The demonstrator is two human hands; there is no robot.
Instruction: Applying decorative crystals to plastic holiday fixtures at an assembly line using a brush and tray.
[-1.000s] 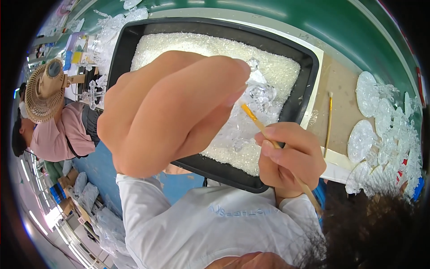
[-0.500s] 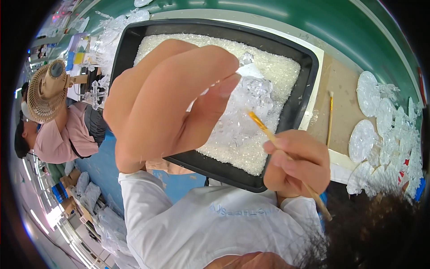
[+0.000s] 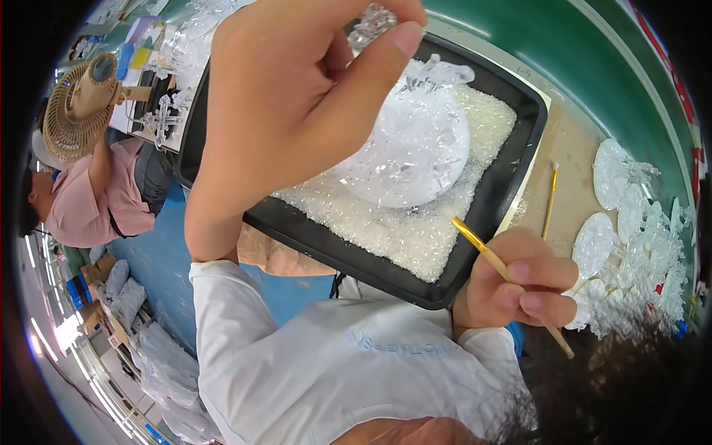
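My left hand [image 3: 285,111] is closed over the tray, thumb and fingers pinching a clear, lumpy ornament [image 3: 371,28]. Directly below those fingers is a round clear disc [image 3: 415,159] with glittering bits on its face; it seems to be the ornament's base, though my hand hides where they join. White-clear granules [image 3: 400,245] fill the black tray [image 3: 437,293] underneath. In my right hand [image 3: 515,278] is a slim wooden paintbrush [image 3: 475,239], gripped like a pen by the tray's near right corner. Its yellowish tip points up and left, apart from the disc.
A second brush [image 3: 551,196] lies on the brown board [image 3: 567,141] right of the tray. Beyond it, several clear discs and ornaments [image 3: 630,245] are crowded together. At the far left stand a beige fan [image 3: 78,111] and a person in a pink shirt [image 3: 96,196].
My left hand has turned and moved away from me, tilting the clear disc into view. My right hand has drawn back right with the brush, away from the ornament.
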